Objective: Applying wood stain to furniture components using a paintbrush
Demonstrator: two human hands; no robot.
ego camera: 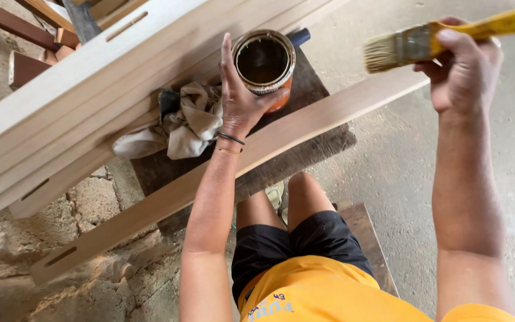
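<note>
At the far left, several pale wooden planks lie stacked side by side, slanting from the near left up toward the far right, and a slot shows in the top 1. Just right of them a crumpled beige rag rests on a dark wooden bench. 1 more long plank crosses the bench on a slant, its near left end slotted and its far right end passing under the raised right arm.

The left hand reaches across this plank, palm against the left side of an open round tin can, fingers stretched upward along its wall and thumb curling round the near side; it steadies the can rather than lifting it. The can stands upright on the bench, its inside dark, its lower wall orange. 2 thin bands circle the left wrist.

At the far right, the right hand is closed on the yellow handle of a flat paintbrush, held in the air above the plank, bristles pointing left toward the can but well apart from it.
</note>
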